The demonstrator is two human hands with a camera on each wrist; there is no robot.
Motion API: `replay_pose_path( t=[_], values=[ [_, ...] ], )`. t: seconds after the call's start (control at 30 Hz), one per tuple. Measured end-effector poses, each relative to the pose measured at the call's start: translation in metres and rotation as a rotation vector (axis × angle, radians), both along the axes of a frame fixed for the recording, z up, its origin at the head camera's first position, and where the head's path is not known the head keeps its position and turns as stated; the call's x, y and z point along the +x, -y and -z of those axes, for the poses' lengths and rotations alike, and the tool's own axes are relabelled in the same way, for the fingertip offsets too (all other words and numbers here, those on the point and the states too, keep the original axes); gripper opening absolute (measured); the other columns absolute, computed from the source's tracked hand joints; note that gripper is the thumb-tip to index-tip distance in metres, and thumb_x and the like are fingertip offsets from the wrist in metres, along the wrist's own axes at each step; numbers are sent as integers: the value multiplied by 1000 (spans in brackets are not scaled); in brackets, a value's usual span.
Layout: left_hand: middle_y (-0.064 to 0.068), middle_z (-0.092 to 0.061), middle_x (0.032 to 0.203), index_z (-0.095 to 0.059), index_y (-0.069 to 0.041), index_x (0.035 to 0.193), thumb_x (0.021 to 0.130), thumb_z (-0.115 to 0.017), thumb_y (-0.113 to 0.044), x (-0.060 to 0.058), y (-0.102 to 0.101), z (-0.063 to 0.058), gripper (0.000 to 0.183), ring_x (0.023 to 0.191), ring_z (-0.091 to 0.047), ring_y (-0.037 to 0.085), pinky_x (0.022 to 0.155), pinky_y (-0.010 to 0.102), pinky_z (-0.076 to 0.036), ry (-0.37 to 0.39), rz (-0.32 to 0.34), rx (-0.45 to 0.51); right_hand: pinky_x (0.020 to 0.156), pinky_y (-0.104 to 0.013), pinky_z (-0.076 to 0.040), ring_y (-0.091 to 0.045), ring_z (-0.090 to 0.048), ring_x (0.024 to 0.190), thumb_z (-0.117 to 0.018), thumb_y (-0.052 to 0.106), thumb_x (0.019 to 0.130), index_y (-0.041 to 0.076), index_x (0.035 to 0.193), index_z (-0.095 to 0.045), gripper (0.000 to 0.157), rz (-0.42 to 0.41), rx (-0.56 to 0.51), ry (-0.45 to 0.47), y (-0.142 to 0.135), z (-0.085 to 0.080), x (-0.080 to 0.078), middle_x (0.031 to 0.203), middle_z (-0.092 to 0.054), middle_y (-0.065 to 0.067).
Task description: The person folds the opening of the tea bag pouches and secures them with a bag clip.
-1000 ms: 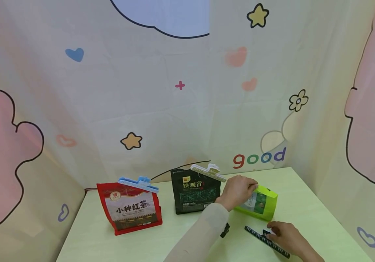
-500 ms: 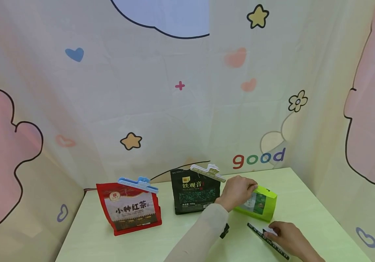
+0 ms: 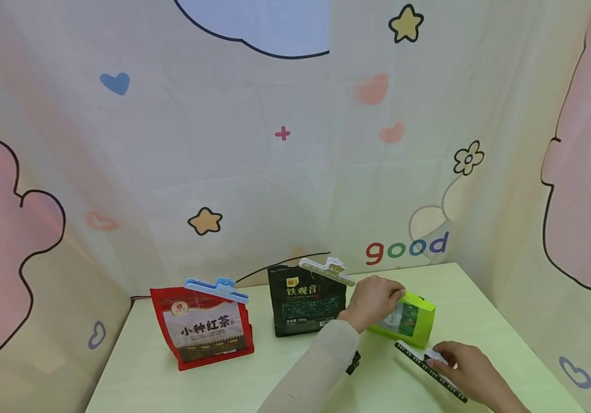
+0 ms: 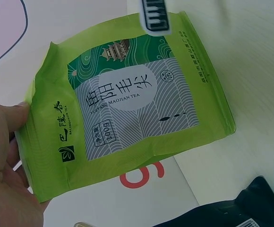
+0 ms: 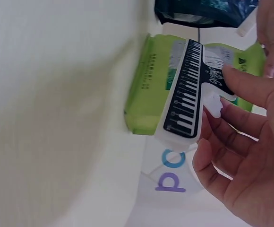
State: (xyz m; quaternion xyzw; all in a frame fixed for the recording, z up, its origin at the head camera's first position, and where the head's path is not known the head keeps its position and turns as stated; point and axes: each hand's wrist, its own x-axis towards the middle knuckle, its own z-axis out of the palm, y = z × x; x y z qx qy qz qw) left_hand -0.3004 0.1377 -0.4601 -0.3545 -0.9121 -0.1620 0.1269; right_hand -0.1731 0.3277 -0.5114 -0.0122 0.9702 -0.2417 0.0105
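Observation:
My left hand (image 3: 373,301) pinches the top edge of a bright green tea bag (image 3: 422,321), which leans over at the right of the table. In the left wrist view the bag's printed front (image 4: 137,90) faces the camera, and the thumb presses on its end. My right hand (image 3: 468,367) holds a sealing clip (image 3: 432,371) with a piano-key pattern in black and white. Thumb and fingers grip the clip's handle (image 5: 217,78) in the right wrist view. Its long bar is in front of the green bag and overlaps it there.
A red tea bag (image 3: 207,335) with a blue clip (image 3: 216,289) stands at the left. Behind my left wrist stands a black tea bag (image 3: 300,312) with a whitish clip (image 3: 327,271). A small black object (image 3: 354,363) shows beside the left sleeve. A patterned cloth hangs behind the table (image 3: 135,373).
My right hand has taken the piano-key clip by its handle, tilted it up and moved it slightly right. The left hand and green bag have stayed nearly still.

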Motion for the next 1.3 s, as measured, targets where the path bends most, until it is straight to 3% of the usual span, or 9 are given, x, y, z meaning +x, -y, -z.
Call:
replay_pose_path(
  t=[0.33, 0.57, 0.83, 1.03, 1.3],
  values=[
    [-22, -73, 100, -75, -36, 109, 99, -56, -41, -1, -1, 1, 22, 85, -65, -7, 72, 11, -47, 3, -9, -4, 59, -20, -43, 2, -52, 69, -76, 26, 84, 7, 102, -72, 27, -18, -10, -102, -7, -25, 10, 79, -65, 8],
    [-22, -73, 99, -75, -37, 109, 99, -56, -40, -1, 1, 1, 22, 83, -64, -8, 70, 10, -46, 2, -10, -8, 55, -19, -42, 5, -46, 66, -77, 20, 84, 6, 104, -71, 26, -29, 5, -269, -15, -38, 11, 86, -67, 6],
    [-23, -73, 98, -75, -38, 109, 99, -56, -41, -2, 0, 2, 21, 80, -62, -9, 66, 9, -43, -5, 0, -6, 56, -18, -46, 11, -50, 69, -80, 10, 79, 8, 100, -71, 23, -62, 11, -514, -29, -42, 7, 82, -68, 6],
    [-24, -73, 100, -74, -38, 110, 99, -55, -42, -1, -1, 2, 22, 86, -64, -8, 71, 10, -46, 11, -5, -8, 57, -14, -42, 9, -48, 68, -80, 6, 77, 13, 98, -67, 25, -97, -20, -559, -38, -43, 1, 78, -66, 12],
    [-24, -72, 102, -74, -39, 111, 99, -54, -42, 0, 0, 2, 23, 91, -64, -7, 75, 12, -47, 25, -18, -10, 58, -10, -41, 9, -48, 67, -78, 4, 80, 13, 95, -66, 21, -94, -23, -620, -43, -40, -11, 78, -66, 7]
  ],
)
